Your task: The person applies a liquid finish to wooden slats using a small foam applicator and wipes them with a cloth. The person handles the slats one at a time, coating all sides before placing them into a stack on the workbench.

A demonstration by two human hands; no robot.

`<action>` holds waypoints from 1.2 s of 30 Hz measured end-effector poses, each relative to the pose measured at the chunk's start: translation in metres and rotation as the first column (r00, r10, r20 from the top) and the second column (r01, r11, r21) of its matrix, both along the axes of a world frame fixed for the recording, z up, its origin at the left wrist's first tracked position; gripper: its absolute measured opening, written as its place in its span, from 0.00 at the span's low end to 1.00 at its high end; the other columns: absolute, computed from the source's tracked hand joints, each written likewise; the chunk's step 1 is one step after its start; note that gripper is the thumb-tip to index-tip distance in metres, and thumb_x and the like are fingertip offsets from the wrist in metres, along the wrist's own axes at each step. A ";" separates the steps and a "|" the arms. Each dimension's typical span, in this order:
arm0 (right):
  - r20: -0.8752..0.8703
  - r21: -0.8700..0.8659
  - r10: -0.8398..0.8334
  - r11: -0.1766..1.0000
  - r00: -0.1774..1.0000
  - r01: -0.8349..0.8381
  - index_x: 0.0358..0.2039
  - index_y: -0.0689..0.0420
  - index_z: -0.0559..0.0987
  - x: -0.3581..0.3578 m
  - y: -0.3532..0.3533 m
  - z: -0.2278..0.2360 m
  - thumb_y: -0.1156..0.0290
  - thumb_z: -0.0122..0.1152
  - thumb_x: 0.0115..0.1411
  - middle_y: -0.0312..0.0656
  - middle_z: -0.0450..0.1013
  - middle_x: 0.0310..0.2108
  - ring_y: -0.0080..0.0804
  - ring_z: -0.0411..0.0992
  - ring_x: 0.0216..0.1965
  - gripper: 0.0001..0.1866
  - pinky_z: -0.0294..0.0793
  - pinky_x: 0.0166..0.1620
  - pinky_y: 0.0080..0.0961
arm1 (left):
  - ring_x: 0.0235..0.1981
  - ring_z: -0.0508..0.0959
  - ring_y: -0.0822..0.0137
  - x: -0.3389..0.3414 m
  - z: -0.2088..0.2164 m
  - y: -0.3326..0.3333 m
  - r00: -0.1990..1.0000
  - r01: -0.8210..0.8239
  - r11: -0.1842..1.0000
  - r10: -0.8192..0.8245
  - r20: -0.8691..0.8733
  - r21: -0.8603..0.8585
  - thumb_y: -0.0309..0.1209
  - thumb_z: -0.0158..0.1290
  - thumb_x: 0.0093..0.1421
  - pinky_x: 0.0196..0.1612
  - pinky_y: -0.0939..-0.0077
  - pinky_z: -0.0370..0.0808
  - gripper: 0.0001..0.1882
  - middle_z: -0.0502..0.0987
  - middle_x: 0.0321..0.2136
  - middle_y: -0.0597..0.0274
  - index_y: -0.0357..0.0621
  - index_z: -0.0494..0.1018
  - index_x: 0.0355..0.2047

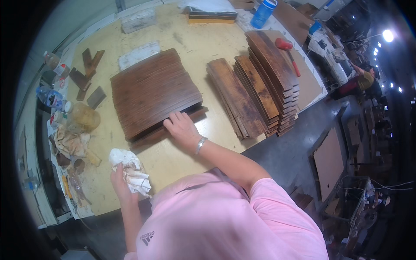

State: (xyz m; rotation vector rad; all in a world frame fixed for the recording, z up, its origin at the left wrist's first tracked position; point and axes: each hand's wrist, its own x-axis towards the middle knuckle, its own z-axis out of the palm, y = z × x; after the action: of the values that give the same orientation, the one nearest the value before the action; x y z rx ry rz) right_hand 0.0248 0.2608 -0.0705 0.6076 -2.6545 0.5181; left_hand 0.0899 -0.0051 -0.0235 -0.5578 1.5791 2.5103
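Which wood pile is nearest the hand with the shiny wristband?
The wide, dark brown pile: the right hand is at its near edge. The narrower plank piles lie apart, to its right.

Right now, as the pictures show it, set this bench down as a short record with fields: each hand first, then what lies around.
Left hand: holds a crumpled, stained white cloth
Right hand: fingers at the near edge of the brown boards; exact grip unclear
Table, right side: stacked planks, red mallet by them
Table, far right: blue bottle
Table, left side: small wood pieces, jar
Background, right: another person
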 end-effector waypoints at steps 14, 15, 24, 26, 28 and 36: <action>0.516 -0.797 0.545 0.025 0.660 0.603 0.50 0.64 0.76 -0.005 -0.026 0.066 0.76 0.58 0.62 0.41 0.77 0.43 0.28 0.76 0.40 0.15 0.77 0.46 0.26 | 0.44 0.80 0.55 -0.091 0.057 0.060 0.780 -0.029 0.775 -0.378 -0.499 -0.632 0.27 0.54 0.60 0.50 0.62 0.77 0.20 0.78 0.46 0.50 0.32 0.68 0.51; 0.485 -0.782 0.528 -0.094 0.697 0.616 0.51 0.63 0.75 -0.010 -0.029 0.071 0.77 0.57 0.62 0.41 0.76 0.44 0.29 0.76 0.41 0.16 0.78 0.46 0.27 | 0.46 0.79 0.51 -0.082 0.048 0.072 0.656 -0.176 0.610 -0.513 -0.554 -0.773 0.25 0.54 0.58 0.52 0.60 0.75 0.18 0.77 0.47 0.48 0.32 0.70 0.48; 0.534 -0.788 0.407 -0.078 0.741 0.610 0.38 0.63 0.78 -0.024 0.006 0.076 0.77 0.53 0.65 0.39 0.78 0.34 0.25 0.76 0.35 0.06 0.77 0.42 0.24 | 0.44 0.78 0.53 -0.030 -0.006 0.018 0.875 -0.011 0.757 -0.310 -0.373 -0.653 0.20 0.54 0.51 0.51 0.55 0.74 0.12 0.78 0.44 0.54 0.40 0.79 0.36; 0.585 -0.764 0.393 -0.024 0.709 0.645 0.37 0.64 0.78 -0.021 -0.006 0.073 0.77 0.53 0.65 0.39 0.78 0.34 0.25 0.76 0.35 0.06 0.77 0.42 0.24 | 0.44 0.77 0.56 -0.035 0.034 0.046 0.627 -0.167 0.617 -0.536 -0.566 -0.769 0.21 0.55 0.51 0.50 0.58 0.73 0.11 0.78 0.44 0.60 0.43 0.79 0.36; 0.560 -0.754 0.502 -0.021 0.659 0.656 0.41 0.67 0.78 -0.014 -0.025 0.075 0.76 0.54 0.64 0.43 0.78 0.36 0.27 0.76 0.35 0.09 0.76 0.41 0.24 | 0.44 0.76 0.59 -0.050 0.050 0.061 0.360 -0.309 0.478 -0.741 -0.566 -0.822 0.23 0.56 0.51 0.49 0.60 0.72 0.10 0.78 0.43 0.64 0.46 0.80 0.36; 0.543 -0.771 0.496 -0.026 0.677 0.637 0.36 0.63 0.76 -0.012 -0.028 0.085 0.74 0.54 0.66 0.41 0.76 0.34 0.27 0.74 0.32 0.06 0.75 0.39 0.26 | 0.43 0.76 0.57 -0.126 0.039 0.015 0.750 -0.416 0.489 -0.292 -0.593 -0.767 0.21 0.49 0.61 0.49 0.67 0.74 0.11 0.76 0.43 0.53 0.40 0.76 0.43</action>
State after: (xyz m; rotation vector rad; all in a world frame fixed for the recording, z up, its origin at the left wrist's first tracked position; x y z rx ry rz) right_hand 0.0125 0.2332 0.0146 -0.4646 -1.6680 2.8656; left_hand -0.0363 0.0101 0.0152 0.3590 3.2083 1.7408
